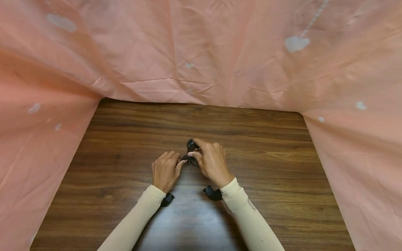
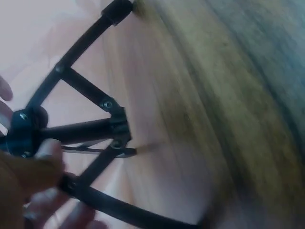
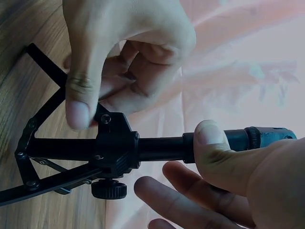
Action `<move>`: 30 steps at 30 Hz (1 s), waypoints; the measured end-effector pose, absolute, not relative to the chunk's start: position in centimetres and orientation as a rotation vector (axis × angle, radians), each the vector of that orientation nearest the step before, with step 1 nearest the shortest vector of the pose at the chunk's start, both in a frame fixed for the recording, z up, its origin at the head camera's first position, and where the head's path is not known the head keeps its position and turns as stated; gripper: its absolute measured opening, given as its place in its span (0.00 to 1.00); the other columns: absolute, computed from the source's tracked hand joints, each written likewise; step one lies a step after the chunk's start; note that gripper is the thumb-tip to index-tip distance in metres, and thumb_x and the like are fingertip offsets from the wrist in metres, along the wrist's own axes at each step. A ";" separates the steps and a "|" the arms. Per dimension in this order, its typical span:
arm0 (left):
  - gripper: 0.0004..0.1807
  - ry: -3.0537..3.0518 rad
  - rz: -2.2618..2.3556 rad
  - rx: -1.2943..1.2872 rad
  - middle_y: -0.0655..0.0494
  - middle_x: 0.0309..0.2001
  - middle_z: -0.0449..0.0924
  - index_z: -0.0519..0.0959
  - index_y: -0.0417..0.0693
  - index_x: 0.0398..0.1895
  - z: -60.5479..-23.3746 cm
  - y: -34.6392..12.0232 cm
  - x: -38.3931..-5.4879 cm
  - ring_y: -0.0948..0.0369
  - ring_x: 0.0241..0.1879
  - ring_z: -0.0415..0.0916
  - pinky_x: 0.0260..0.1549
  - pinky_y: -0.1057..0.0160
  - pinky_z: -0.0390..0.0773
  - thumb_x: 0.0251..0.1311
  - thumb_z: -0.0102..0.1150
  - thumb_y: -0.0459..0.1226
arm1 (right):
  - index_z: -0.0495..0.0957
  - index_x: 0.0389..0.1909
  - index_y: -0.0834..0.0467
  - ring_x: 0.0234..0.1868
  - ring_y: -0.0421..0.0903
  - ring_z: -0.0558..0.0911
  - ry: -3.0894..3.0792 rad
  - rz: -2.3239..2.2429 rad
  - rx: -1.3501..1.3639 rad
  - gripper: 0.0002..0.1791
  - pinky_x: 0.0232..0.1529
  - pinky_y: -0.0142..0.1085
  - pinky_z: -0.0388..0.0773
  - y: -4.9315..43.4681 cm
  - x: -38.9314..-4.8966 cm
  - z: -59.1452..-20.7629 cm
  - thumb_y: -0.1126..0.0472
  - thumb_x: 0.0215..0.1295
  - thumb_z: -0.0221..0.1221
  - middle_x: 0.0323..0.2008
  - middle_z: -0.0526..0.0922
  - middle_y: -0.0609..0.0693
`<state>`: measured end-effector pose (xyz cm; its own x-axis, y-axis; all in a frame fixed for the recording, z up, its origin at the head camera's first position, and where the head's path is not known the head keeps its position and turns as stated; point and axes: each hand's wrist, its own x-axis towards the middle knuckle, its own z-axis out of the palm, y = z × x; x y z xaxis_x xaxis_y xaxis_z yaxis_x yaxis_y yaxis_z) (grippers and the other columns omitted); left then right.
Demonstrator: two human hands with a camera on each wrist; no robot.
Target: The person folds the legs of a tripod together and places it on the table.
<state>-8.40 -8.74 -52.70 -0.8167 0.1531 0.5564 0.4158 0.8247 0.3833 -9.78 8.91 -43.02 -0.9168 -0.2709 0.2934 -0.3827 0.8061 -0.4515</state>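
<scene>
A small black tripod point(image 3: 114, 145) is held just over the table between both hands, its legs spread and joined to the middle tube by hinged braces. My left hand point(image 1: 165, 170) pinches a leg close to the hub; in the right wrist view its thumb lies at the hub's edge. The right hand point(image 1: 214, 162) grips the upper column point(image 3: 162, 149), thumb laid along it and the lower fingers loosely bent. A ribbed knob point(image 3: 109, 189) sticks out from the hub. The left wrist view shows the braces point(image 2: 88, 89) and a rubber-tipped leg point(image 2: 117, 12), partly blurred.
The brown wooden table point(image 1: 267, 150) lies under both hands. Pink cloth point(image 1: 201, 52) with pale hearts hangs around its back and sides. Black wrist-worn devices show at the left wrist point(image 1: 167, 199) and right wrist point(image 1: 213, 193).
</scene>
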 end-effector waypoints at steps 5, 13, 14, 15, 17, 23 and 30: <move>0.11 -2.548 -0.616 -0.408 0.53 0.30 0.84 0.88 0.45 0.34 -52.0 -8.2 -8.2 0.53 0.25 0.82 0.23 0.54 0.82 0.55 0.80 0.40 | 0.86 0.45 0.51 0.20 0.47 0.80 -2.776 0.753 0.509 0.16 0.26 0.48 0.80 9.1 -9.8 -43.1 0.48 0.61 0.72 0.28 0.91 0.49; 0.10 -2.469 -0.703 -0.386 0.53 0.28 0.81 0.84 0.43 0.31 -52.3 -7.6 -8.4 0.54 0.21 0.80 0.20 0.55 0.79 0.58 0.78 0.38 | 0.86 0.45 0.51 0.20 0.46 0.80 -2.779 0.750 0.492 0.15 0.24 0.46 0.79 9.1 -9.8 -43.0 0.48 0.62 0.72 0.26 0.89 0.49; 0.10 -2.450 -0.723 -0.390 0.53 0.28 0.82 0.84 0.42 0.31 -52.4 -7.6 -8.4 0.55 0.21 0.80 0.20 0.56 0.79 0.58 0.77 0.37 | 0.86 0.46 0.51 0.20 0.46 0.80 -2.782 0.748 0.488 0.16 0.24 0.46 0.79 9.0 -9.8 -43.0 0.48 0.62 0.72 0.26 0.90 0.49; 0.10 -2.436 -0.743 -0.394 0.52 0.28 0.82 0.84 0.42 0.31 -52.4 -7.5 -8.4 0.55 0.21 0.80 0.20 0.56 0.79 0.58 0.77 0.37 | 0.86 0.46 0.51 0.19 0.45 0.78 -2.782 0.745 0.489 0.16 0.23 0.45 0.78 9.0 -9.8 -42.9 0.48 0.62 0.72 0.25 0.89 0.49; 0.09 -2.415 -0.777 -0.401 0.52 0.29 0.82 0.84 0.42 0.31 -52.4 -7.5 -8.5 0.56 0.22 0.81 0.21 0.56 0.79 0.58 0.77 0.36 | 0.87 0.47 0.51 0.18 0.44 0.76 -2.785 0.737 0.487 0.16 0.22 0.44 0.77 9.0 -9.8 -42.8 0.48 0.62 0.72 0.24 0.88 0.49; 0.08 -2.395 -0.832 -0.385 0.53 0.29 0.84 0.85 0.44 0.32 -52.5 -7.6 -8.5 0.58 0.23 0.81 0.23 0.57 0.79 0.59 0.77 0.36 | 0.87 0.50 0.54 0.24 0.50 0.85 -2.760 0.730 0.503 0.19 0.26 0.47 0.81 9.0 -9.9 -42.9 0.48 0.61 0.72 0.38 0.93 0.55; 0.08 -2.355 -0.923 -0.345 0.54 0.30 0.86 0.85 0.44 0.31 -52.7 -7.5 -8.5 0.59 0.25 0.84 0.25 0.57 0.81 0.57 0.78 0.35 | 0.87 0.49 0.53 0.56 0.58 0.90 -2.733 0.739 0.522 0.19 0.44 0.53 0.88 8.9 -9.9 -42.9 0.49 0.60 0.72 0.60 0.86 0.60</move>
<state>-8.48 -7.51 -52.65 -0.7981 0.0277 0.6019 0.4294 0.7269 0.5359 -9.87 8.95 -42.91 -0.9011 -0.2715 0.3380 -0.4049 0.8059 -0.4320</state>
